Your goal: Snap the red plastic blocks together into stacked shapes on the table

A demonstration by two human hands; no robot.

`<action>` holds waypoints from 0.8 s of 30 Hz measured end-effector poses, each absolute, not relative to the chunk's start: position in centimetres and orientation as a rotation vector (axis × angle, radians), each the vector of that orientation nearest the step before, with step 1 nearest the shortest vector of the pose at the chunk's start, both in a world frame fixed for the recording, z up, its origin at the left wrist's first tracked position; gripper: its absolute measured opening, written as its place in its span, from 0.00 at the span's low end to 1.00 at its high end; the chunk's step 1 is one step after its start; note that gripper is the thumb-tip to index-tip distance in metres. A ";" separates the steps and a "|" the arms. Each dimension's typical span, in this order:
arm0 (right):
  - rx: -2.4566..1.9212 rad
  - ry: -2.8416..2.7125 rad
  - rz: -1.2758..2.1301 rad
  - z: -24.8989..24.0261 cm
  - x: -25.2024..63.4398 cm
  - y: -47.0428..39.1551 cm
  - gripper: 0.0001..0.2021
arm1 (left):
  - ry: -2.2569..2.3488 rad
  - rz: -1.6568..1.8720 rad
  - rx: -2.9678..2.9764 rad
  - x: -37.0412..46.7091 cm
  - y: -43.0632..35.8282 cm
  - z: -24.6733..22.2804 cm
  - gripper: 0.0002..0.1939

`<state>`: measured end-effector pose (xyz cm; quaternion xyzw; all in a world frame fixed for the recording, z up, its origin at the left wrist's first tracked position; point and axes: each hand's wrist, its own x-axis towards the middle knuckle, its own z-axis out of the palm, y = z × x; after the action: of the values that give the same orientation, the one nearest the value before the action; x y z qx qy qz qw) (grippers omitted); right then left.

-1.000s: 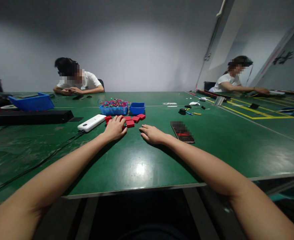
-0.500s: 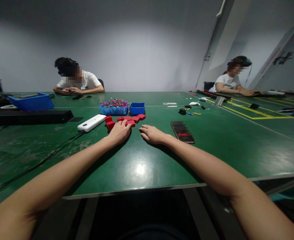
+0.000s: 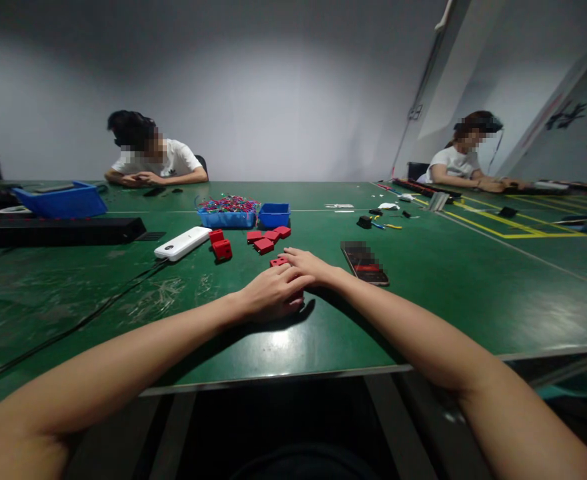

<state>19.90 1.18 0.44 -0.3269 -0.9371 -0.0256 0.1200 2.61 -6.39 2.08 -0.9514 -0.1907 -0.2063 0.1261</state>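
Near the middle of the green table (image 3: 353,327), my left hand (image 3: 276,291) is closed round a red block (image 3: 278,262), whose top shows above the fingers. My right hand (image 3: 306,265) touches my left hand and lies beside the block; its fingers are partly overlapped, and its grip is hard to make out. Beyond them several red blocks (image 3: 264,246) lie in a loose group. More red blocks (image 3: 222,250) sit to the left, by a white power bank (image 3: 183,244).
A blue bin (image 3: 228,219) heaped with small coloured pieces stands beside a smaller blue bin (image 3: 274,215). A phone (image 3: 364,264) lies right of my hands. Pliers (image 3: 386,227) are farther back. Black cables run left. Two people sit across the table.
My left hand has come back and to the right from the red blocks with one block, meeting my right hand. The right hand has barely moved.
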 end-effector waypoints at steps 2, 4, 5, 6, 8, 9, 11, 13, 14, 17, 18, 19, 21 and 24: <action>-0.934 -2.768 -0.065 0.5 19.9 1.2 0.20 | -0.493 -0.703 -2.817 2.3 -5.8 2.0 0.21; -0.902 -2.795 -0.046 0.6 19.8 1.1 0.20 | -0.457 -0.733 -2.872 1.8 -4.9 1.9 0.19; -0.903 -2.790 -0.033 0.6 19.7 1.0 0.21 | -0.445 -0.747 -2.893 1.5 -4.3 1.8 0.18; -0.921 -2.770 -0.016 0.6 19.7 0.8 0.22 | -0.443 -0.761 -2.912 1.2 -3.7 1.7 0.18; -0.983 -2.710 0.022 0.6 19.5 0.6 0.22 | -0.535 -0.809 -2.923 0.6 -2.5 1.4 0.23; -1.011 -2.679 0.037 0.6 19.4 0.5 0.21 | -0.620 -0.877 -2.895 0.3 -1.9 1.2 0.26; -1.036 -2.641 0.049 0.6 19.3 0.3 0.17 | -0.778 -0.948 -2.797 -0.1 -1.0 1.0 0.29; -1.037 -2.633 0.046 0.6 19.4 0.2 0.15 | -0.906 -0.931 -2.697 -0.4 -0.4 1.0 0.27; -1.035 -2.633 0.041 0.6 19.4 0.1 0.15 | -0.978 -0.904 -2.645 -0.5 -0.2 1.0 0.27; -1.033 -2.646 0.028 0.7 19.5 0.1 0.16 | -1.201 -0.769 -2.540 -0.6 -0.3 1.2 0.28; -1.034 -2.650 0.022 0.8 19.5 0.0 0.16 | -1.271 -0.720 -2.525 -0.6 -0.4 1.2 0.28; -1.037 -2.653 0.016 0.8 19.5 0.0 0.16 | -1.327 -0.681 -2.523 -0.5 -0.5 1.2 0.28; -1.043 -2.650 0.003 0.7 19.5 0.1 0.17 | -1.368 -0.648 -2.563 -0.5 -0.7 1.2 0.27; -1.050 -2.646 0.010 0.4 19.6 0.5 0.16 | -1.244 -0.692 -2.687 -0.5 -0.7 1.2 0.22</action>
<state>19.60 0.45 0.40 -0.3648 -0.9194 0.0035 0.1472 -0.45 -0.67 1.16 -0.8826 -0.4085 -0.2273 0.0504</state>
